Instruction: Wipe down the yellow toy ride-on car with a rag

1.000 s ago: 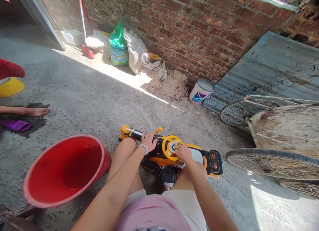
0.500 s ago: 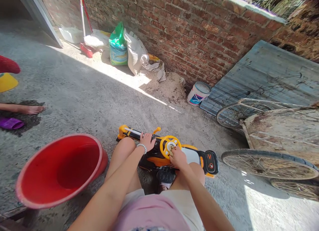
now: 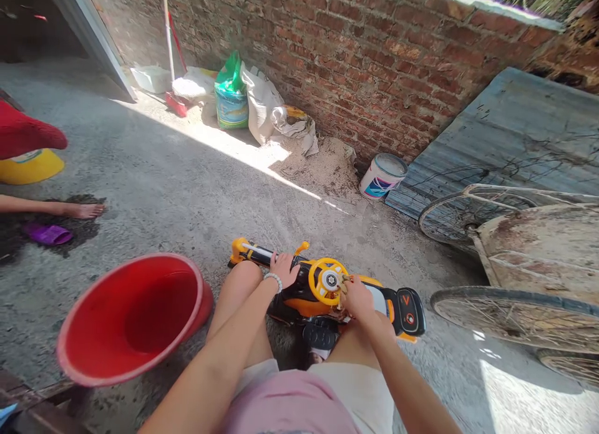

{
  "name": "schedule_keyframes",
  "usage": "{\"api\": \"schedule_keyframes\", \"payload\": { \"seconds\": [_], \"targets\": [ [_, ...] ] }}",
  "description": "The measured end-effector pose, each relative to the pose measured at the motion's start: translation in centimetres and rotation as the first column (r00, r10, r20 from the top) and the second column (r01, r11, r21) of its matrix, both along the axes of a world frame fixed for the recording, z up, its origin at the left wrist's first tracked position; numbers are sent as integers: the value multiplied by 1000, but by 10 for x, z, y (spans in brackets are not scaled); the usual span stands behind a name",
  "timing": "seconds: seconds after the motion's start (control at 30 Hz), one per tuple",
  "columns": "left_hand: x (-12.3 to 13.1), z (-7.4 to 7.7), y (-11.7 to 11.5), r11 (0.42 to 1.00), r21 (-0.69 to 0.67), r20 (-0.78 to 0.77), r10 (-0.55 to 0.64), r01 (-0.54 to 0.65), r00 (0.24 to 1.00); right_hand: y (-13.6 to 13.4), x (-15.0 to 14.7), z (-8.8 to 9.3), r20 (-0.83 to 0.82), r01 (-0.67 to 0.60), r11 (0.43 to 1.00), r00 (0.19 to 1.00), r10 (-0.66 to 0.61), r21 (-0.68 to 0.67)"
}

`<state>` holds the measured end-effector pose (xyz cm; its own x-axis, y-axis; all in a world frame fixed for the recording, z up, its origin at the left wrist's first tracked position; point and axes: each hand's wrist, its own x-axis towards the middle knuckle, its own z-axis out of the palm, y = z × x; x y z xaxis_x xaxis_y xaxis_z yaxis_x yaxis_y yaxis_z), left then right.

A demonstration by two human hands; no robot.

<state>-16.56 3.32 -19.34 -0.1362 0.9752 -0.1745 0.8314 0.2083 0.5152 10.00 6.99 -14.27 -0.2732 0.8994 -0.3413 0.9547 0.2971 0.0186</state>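
A yellow and black ride-on toy car (image 3: 299, 307) stands across the floor in front of my knees. My left hand (image 3: 283, 270), a beaded bracelet at its wrist, lies with fingers stretched out on the car's black front body. At the right rim of the yellow steering wheel (image 3: 314, 289), my right hand (image 3: 357, 298) is closed around a crumpled yellowish-brown cloth (image 3: 343, 287). The wheel's round centre shows uncovered. Behind the wheel are the car's white seat (image 3: 377, 298) and its black backrest (image 3: 410, 312).
A red tub (image 3: 88, 309) stands on the left. Beyond it are another person's bare foot (image 3: 87, 211) and a purple slipper (image 3: 50, 234). Sacks (image 3: 259, 103), a paint bucket (image 3: 382, 177) and a brick wall (image 3: 360, 72) are ahead. A cart wheel (image 3: 510, 312) is on the right.
My right hand with the cloth has moved from the steering wheel's centre to its right rim. My left hand stays on the car's front. The whole view has shifted slightly.
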Motion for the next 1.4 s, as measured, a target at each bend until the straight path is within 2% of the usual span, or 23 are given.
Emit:
{"api": "schedule_keyframes", "payload": {
  "seconds": [0.07, 0.13, 0.2, 0.27, 0.37, 0.43, 0.47, 0.57, 0.63, 0.73, 0.8, 0.87, 0.93, 1.03, 1.1, 1.17, 1.23, 1.3, 1.4],
  "targets": [
    [1, 1, 1, 1000, -1, 0, 8, -8, 1000, 9, -2, 4, -119, 70, 997, 991, -67, 23],
    [2, 0, 1, 1000, 3, -7, 18, -18, 1000, 13, -17, 8, -303, 65, 996, 952, -43, 63],
    [3, -2, 2, 1000, 10, -15, 23, -23, 1000, 10, -44, 9, -471, -4, 993, 880, 61, 120],
    [4, -6, 3, 1000, 4, -29, 7, -7, 1000, 3, -77, 9, -573, -136, 977, 793, 208, 167],
    [5, -11, 5, 999, -32, -47, -33, 31, 998, -7, -122, 8, -567, -407, 894, 699, 436, 186],
    [5, -12, 5, 999, -43, -51, -32, 29, 998, -5, -139, 9, -454, -480, 861, 737, 500, 168],
    [4, -11, 4, 999, -38, -50, -25, 23, 998, -1, -141, 9, -377, -459, 873, 789, 485, 162],
    [3, -5, 2, 1000, -7, -28, -12, 12, 1000, 21, -122, 10, -203, -244, 954, 939, 277, 174],
    [2, -1, 1, 1000, 4, -2, -10, 10, 1000, 38, -92, 9, -219, -62, 983, 971, 100, 174],
    [3, 1, 1, 1000, 8, 12, -1, 1, 1000, 59, -44, 3, -392, 177, 971, 914, -102, 161],
    [3, 1, 2, 1000, 12, 11, 9, -9, 1000, 65, -22, -2, -515, 289, 941, 842, -163, 175],
    [4, 0, 2, 1000, 12, 12, 16, -16, 1000, 62, -15, -8, -554, 347, 921, 808, -198, 177],
    [4, 0, 2, 1000, 5, 11, 16, -16, 1000, 48, -22, -15, -469, 293, 945, 861, -195, 145],
    [3, 2, 2, 1000, -5, 7, 11, -11, 1000, 16, -44, -22, -255, 48, 994, 967, -21, 101],
    [3, 5, 1, 1000, -12, 3, 8, -8, 1000, -4, -56, -23, -162, -64, 992, 984, 80, 106],
    [4, 6, 1, 1000, -16, -1, 7, -7, 1000, -17, -63, -21, -120, -100, 991, 987, 111, 92],
    [4, 6, 0, 1000, -18, -3, 7, -7, 1000, -23, -64, -19, -150, -114, 993, 981, 119, 41],
    [5, 4, 0, 1000, -14, -4, 4, -4, 1000, -27, -64, -17, -271, -121, 993, 956, 113, -12],
    [4, -1, 0, 1000, -1, -7, 3, -3, 1000, -32, -73, -15, -514, -83, 996, 853, 91, 40]
  ]
}}
